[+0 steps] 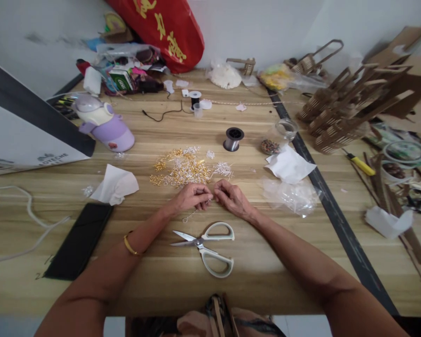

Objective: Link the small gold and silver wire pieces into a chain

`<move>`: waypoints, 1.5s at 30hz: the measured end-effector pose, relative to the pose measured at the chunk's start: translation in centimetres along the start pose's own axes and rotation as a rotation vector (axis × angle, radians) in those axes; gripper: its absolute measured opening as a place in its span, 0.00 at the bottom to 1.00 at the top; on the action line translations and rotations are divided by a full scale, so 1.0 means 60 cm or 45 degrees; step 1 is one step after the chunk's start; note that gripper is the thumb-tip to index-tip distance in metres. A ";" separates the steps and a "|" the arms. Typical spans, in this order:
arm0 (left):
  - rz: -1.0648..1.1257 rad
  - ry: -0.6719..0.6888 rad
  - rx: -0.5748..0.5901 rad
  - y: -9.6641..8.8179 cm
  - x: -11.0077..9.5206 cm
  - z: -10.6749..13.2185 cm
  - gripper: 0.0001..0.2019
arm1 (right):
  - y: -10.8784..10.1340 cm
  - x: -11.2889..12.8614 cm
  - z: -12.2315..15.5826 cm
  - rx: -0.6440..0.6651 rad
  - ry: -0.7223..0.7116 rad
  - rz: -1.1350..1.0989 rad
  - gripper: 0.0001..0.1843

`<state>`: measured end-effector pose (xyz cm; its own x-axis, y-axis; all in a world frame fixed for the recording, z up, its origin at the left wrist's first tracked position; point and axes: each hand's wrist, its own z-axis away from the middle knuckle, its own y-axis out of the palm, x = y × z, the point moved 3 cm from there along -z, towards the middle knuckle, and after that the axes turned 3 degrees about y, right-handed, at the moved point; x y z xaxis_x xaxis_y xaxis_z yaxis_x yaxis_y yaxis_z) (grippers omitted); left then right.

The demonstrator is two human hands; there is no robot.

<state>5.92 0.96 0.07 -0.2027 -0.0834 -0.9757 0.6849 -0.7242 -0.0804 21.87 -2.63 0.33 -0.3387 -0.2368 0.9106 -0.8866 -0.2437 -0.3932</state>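
My left hand (191,196) and my right hand (233,197) rest close together on the wooden table (154,135), fingertips nearly touching. Both are pinched shut on a thin beaded strand (192,214) that trails down and left from under the left fingers. Just beyond the hands lies a pile of gold and silver beads and findings (182,169). White-handled scissors (206,245) lie partly open on the table, just nearer to me than the hands. A gold bangle sits on my left wrist (131,245).
A spool of clear thread (233,139), a bead jar (270,146), white tissues (115,185) (289,164), a clear plastic bag (291,195), a black phone (79,239), a purple bottle (105,125) and wooden baskets (340,112) surround the work spot. Clutter lines the far edge.
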 end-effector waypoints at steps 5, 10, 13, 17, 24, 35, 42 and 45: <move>-0.013 0.009 -0.014 0.002 0.003 0.000 0.17 | 0.003 0.001 0.001 -0.003 -0.015 -0.005 0.08; -0.031 0.031 -0.022 0.004 0.003 0.000 0.15 | 0.004 -0.002 0.005 -0.019 -0.021 0.038 0.08; -0.016 0.020 -0.009 0.004 0.002 0.000 0.14 | 0.003 -0.005 0.007 -0.018 0.018 -0.016 0.09; 0.009 0.023 -0.022 0.003 0.002 0.000 0.14 | 0.003 -0.008 0.007 0.003 0.035 -0.100 0.13; -0.044 0.056 -0.010 0.000 0.005 0.000 0.13 | 0.001 -0.005 0.005 0.026 -0.017 -0.019 0.10; -0.032 0.042 0.012 0.001 0.011 0.000 0.13 | 0.001 -0.006 0.007 0.025 0.063 -0.002 0.09; -0.026 0.041 -0.026 0.006 0.014 0.002 0.11 | 0.004 -0.011 0.007 -0.053 0.091 0.001 0.09; -0.056 0.058 -0.068 0.008 0.015 0.001 0.10 | 0.004 -0.011 0.007 -0.047 0.091 0.023 0.08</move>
<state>6.01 0.49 -0.82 -0.2020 -0.0205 -0.9792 0.7125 -0.6890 -0.1326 22.01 -2.90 -0.44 -0.3754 -0.1726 0.9107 -0.8906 -0.2051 -0.4060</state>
